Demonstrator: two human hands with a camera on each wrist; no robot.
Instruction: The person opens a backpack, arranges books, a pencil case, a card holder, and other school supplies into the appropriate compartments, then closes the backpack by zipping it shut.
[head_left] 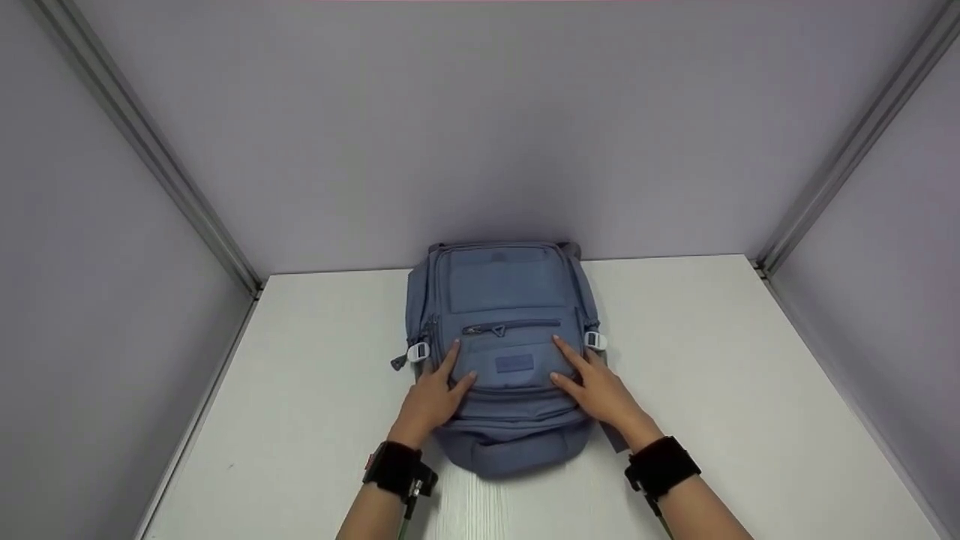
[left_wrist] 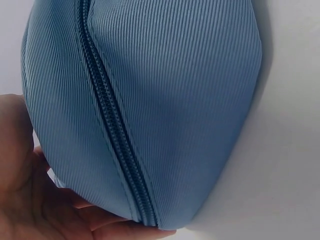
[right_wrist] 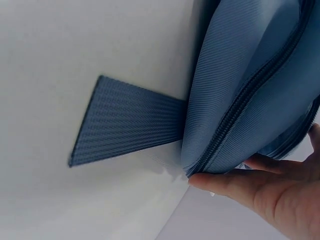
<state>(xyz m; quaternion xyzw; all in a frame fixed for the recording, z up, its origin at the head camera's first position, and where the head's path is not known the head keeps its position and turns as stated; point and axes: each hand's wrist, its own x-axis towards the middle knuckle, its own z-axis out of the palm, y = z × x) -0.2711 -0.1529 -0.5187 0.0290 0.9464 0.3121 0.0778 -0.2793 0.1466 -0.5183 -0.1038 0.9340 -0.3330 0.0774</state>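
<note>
Fingers lay straight and spread, gripping nothing, as the left hand (head_left: 433, 396) and right hand (head_left: 600, 390) pressed flat on the front pocket of a blue backpack (head_left: 501, 300), which lay face up at the middle of a white table (head_left: 750, 390) against the back wall. A loose strap (right_wrist: 127, 120) trailed out beneath it and could snag or drag if the bag were shifted

Blue backpack (head_left: 504, 330) lies flat on its back, front pockets zipped, against the wall.

Overhead head view; close wrist views
</note>
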